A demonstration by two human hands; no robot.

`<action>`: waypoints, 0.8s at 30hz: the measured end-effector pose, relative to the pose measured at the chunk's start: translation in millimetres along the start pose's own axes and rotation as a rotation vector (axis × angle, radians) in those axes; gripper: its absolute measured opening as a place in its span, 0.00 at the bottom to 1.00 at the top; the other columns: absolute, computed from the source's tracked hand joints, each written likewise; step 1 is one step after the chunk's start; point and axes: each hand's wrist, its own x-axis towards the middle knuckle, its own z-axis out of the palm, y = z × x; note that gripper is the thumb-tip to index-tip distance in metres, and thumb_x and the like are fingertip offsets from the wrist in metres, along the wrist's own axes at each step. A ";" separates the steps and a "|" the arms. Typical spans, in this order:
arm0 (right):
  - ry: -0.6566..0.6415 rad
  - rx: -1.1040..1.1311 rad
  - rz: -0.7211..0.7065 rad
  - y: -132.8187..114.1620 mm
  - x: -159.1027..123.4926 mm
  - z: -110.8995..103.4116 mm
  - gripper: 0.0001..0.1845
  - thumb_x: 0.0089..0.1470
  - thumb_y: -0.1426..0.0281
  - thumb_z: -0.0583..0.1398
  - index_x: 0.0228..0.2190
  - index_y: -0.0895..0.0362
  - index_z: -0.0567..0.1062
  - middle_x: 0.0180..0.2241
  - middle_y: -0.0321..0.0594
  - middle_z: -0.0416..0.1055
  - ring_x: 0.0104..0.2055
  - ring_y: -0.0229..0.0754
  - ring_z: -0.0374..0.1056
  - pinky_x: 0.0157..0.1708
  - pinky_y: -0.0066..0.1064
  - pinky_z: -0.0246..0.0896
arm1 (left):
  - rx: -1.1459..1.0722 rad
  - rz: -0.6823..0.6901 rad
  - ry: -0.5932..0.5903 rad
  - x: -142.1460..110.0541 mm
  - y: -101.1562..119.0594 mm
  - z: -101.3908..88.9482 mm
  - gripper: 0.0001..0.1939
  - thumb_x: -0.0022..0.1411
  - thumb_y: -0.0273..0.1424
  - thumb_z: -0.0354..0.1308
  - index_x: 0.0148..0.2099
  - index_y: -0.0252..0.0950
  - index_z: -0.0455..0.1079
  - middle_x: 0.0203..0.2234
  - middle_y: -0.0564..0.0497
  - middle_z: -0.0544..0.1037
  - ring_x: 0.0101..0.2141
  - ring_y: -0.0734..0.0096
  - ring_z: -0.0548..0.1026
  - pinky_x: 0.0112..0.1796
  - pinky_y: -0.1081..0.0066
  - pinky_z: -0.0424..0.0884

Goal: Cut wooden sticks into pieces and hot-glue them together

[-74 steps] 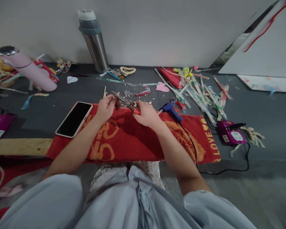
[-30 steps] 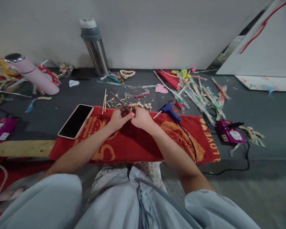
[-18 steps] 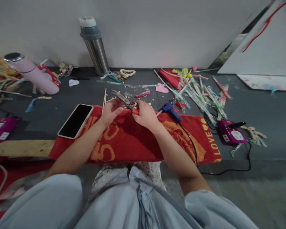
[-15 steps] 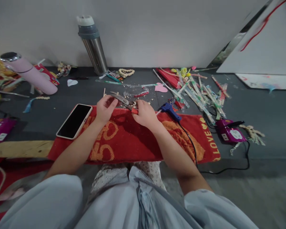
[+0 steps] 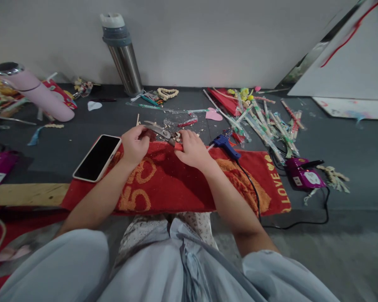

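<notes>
My right hand (image 5: 192,150) is closed round the red handles of a pair of metal shears (image 5: 161,132), whose blades point left over the far edge of a red towel (image 5: 176,184). My left hand (image 5: 135,144) is curled at the blade tips, gripping a thin wooden stick (image 5: 137,120) whose end shows just beyond the fingers. Small cut wooden bits (image 5: 176,135) lie scattered by the shears on the dark floor.
A phone (image 5: 97,157) lies on the towel's left end. A blue glue gun (image 5: 226,144) with black cord lies right of my hand. Wrapped sticks (image 5: 264,121) pile at right, a purple box (image 5: 304,176) beyond. A steel bottle (image 5: 122,54), pink bottle (image 5: 34,90) and wooden plank (image 5: 25,193) are around.
One second ago both hands met close together over the shears; since then my left hand has moved left to the blade tips and closed on the stick. The shears' blades have come nearer together.
</notes>
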 end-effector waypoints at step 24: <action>-0.028 0.080 0.016 2.3 1.8 -1.0 0.21 0.50 0.69 0.52 0.45 0.64 0.69 0.44 0.56 0.73 0.46 0.57 0.69 0.48 0.46 0.64 | 0.002 -0.060 -0.102 2.2 5.0 -2.6 0.09 0.61 0.32 0.55 0.31 0.36 0.74 0.20 0.52 0.76 0.22 0.73 0.73 0.28 0.72 0.71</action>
